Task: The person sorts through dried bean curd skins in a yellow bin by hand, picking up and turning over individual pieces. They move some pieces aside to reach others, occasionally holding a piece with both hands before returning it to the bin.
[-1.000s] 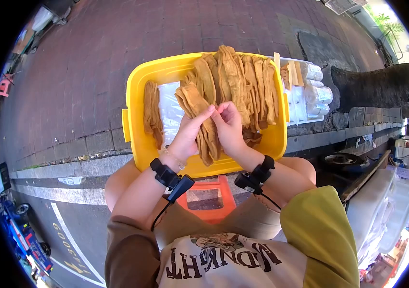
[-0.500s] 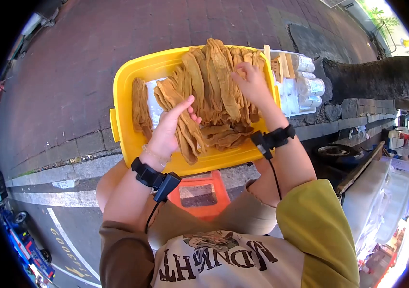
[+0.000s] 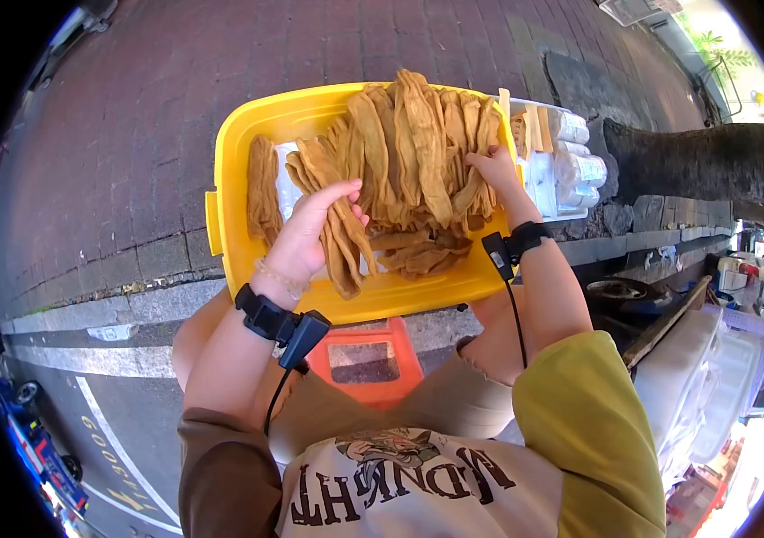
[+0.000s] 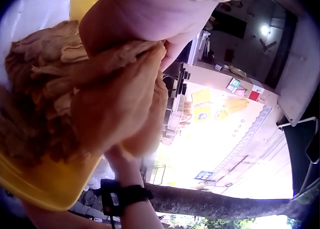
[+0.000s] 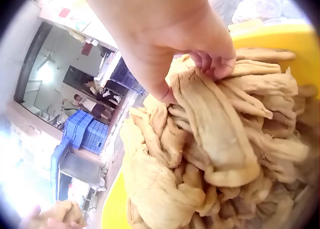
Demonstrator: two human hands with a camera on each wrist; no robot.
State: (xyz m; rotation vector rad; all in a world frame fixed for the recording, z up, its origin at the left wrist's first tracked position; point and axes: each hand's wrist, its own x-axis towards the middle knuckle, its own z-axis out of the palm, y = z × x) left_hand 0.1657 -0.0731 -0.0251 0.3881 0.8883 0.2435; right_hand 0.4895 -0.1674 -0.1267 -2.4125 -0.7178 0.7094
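A yellow tub [image 3: 231, 170] holds many long, soft, wrinkled brown strips [image 3: 410, 143], most of them lined up side by side. My left hand [image 3: 303, 231] grips a small bundle of strips [image 4: 120, 99] above the tub's near left part, thumb along the top. At the right end of the row, my right hand [image 3: 497, 172] pinches the upper end of one flat strip [image 5: 215, 124] between thumb and fingers. Shorter pieces [image 3: 427, 255] lie near the tub's front wall. A separate stack of strips [image 3: 262, 193] lies along the left wall, beside white plastic [image 3: 287, 179].
Right of the tub stands a clear bin with wrapped white rolls [image 3: 579, 166]. A tree trunk [image 3: 696, 161] lies beyond it. An orange stool [image 3: 368, 390] is between the person's knees. Blue crates [image 5: 85, 129] show in the right wrist view.
My right hand has left the bundle at my left hand and moved right to the row's right end, where it takes hold of a strip. The left hand keeps its bundle.
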